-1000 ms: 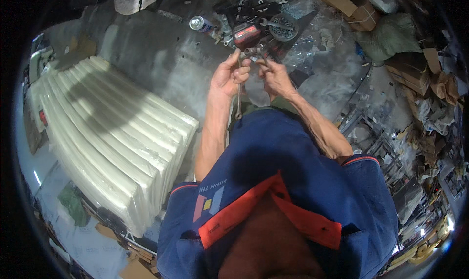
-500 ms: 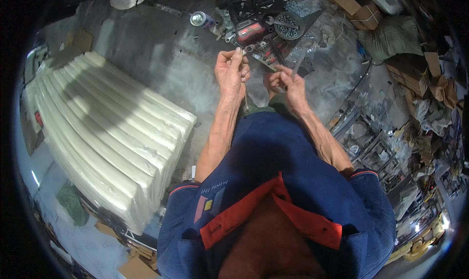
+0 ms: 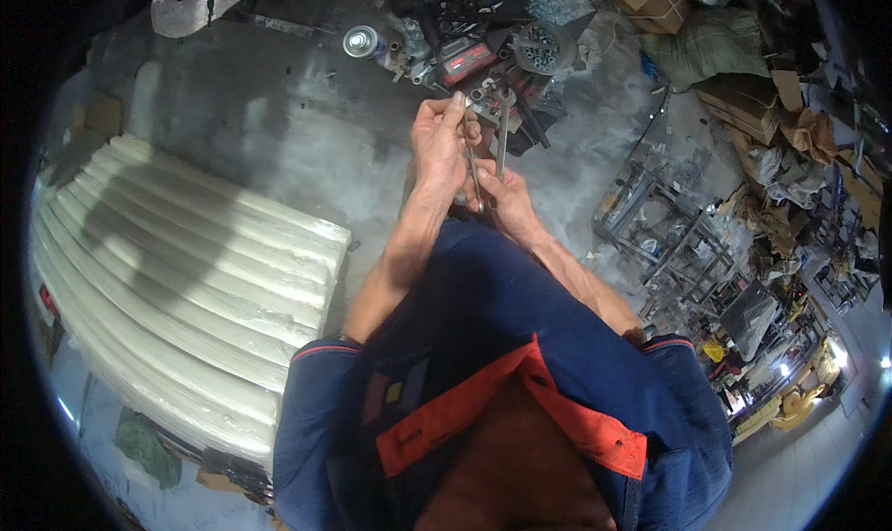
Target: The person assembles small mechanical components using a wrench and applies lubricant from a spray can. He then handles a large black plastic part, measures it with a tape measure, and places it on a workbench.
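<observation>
My left hand (image 3: 440,150) is closed, thumb and fingers pinched round the upper part of a slim metal tool (image 3: 473,164). This tool slants down between the hands; its exact kind is hard to make out. My right hand (image 3: 505,199) is closed round the lower shaft of an open-ended wrench (image 3: 504,139), whose jaw points away from me. The right fingers are close by the slim tool's lower end; whether they touch it I cannot tell. Both hands are close together in front of my body, above the floor.
Beyond my hands lie a red-and-black tool (image 3: 466,60), a round dish of nuts (image 3: 544,48) and a spray can (image 3: 363,42). Plastic-wrapped pale padded panels (image 3: 204,252) stand at left. Metal frames (image 3: 664,229) and cardboard boxes (image 3: 739,104) crowd the right.
My right hand has moved left and nearer to me, close beside my left hand. The wrench in it now shows clearly. The view has shifted slightly.
</observation>
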Demonstrator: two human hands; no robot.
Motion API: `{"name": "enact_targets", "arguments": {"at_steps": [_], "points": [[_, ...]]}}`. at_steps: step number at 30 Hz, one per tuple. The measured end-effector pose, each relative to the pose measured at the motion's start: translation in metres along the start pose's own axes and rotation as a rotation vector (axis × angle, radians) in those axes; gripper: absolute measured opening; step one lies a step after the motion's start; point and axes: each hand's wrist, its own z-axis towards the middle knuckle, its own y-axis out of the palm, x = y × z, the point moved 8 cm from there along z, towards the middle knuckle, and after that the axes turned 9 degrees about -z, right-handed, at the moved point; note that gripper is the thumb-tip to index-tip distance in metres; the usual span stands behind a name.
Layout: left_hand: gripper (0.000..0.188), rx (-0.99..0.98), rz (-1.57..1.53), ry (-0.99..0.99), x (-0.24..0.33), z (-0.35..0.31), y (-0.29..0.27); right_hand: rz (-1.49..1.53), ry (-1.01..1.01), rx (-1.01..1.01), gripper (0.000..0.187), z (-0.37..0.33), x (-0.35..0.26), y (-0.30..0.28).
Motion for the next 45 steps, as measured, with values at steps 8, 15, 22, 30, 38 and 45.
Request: {"name": "enact_targets", "arguments": {"at_steps": [8, 15, 22, 30, 38, 45], "points": [[0.015, -0.114, 0.029, 0.072, 0.028, 0.017, -0.007, 0.161, -0.03, -0.012, 0.037, 0.008, 0.002, 0.02], [0.015, -0.112, 0.188, 0.22, 0.051, 0.035, -0.014, 0.201, 0.051, 0.114, 0.033, -0.002, 0.01, -0.004], [0.023, 0.006, 0.365, 0.056, 0.045, 0.064, -0.057, -0.975, -0.171, 0.607, 0.021, 0.046, -0.074, -0.128], [0.036, 0.178, 0.299, -0.209, 0.017, 0.139, -0.166, -0.895, 0.021, 0.674, 0.03, 0.148, -0.112, -0.183], [0.041, 0.371, 1.209, 0.296, 0.032, 0.224, -0.192, -0.956, -0.131, 0.784, 0.056, 0.104, -0.083, -0.19], [0.039, 0.233, 1.539, 0.497, 0.024, 0.24, -0.173, -1.186, 0.001, 0.825, 0.037, 0.0, 0.01, -0.197]]}}
